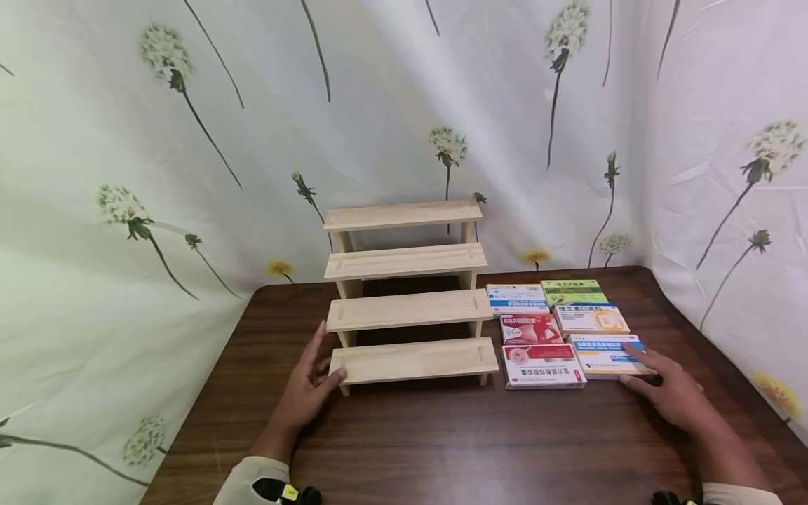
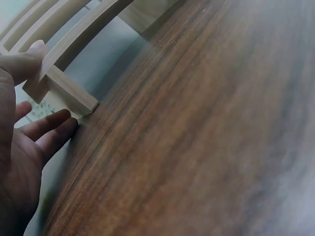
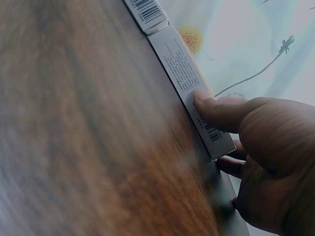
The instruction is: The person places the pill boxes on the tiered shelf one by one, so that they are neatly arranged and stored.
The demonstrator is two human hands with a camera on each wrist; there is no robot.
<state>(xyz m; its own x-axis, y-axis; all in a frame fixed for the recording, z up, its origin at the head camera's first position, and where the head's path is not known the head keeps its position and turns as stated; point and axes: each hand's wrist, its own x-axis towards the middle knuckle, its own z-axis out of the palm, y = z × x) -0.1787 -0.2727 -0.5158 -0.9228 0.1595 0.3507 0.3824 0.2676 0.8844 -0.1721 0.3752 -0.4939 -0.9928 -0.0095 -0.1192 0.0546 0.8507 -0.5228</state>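
Note:
A pale wooden stepped rack (image 1: 413, 361) of several shelves stands mid-table. My left hand (image 1: 309, 386) is at its lower left end, thumb at the lowest shelf's corner and fingers spread along the side. In the left wrist view, the left thumb (image 2: 34, 54) overlaps the shelf edge, with the other fingers beside the leg. To the right, my right hand (image 1: 675, 393) rests at a blue-and-white medicine box (image 1: 609, 358), the front right one of the group. The right thumb (image 3: 209, 105) touches its front side, and a finger lies over its top; the lower fingers hang loosely past its end.
Left of that box lies a red-and-white box (image 1: 543, 368), with a red box (image 1: 530, 328) behind it. Farther back are a white-and-orange box (image 1: 590, 319), a blue-and-white box (image 1: 516, 298) and a green box (image 1: 573, 291). A dandelion-print curtain (image 1: 391, 140) surrounds the dark wooden table (image 1: 454, 442).

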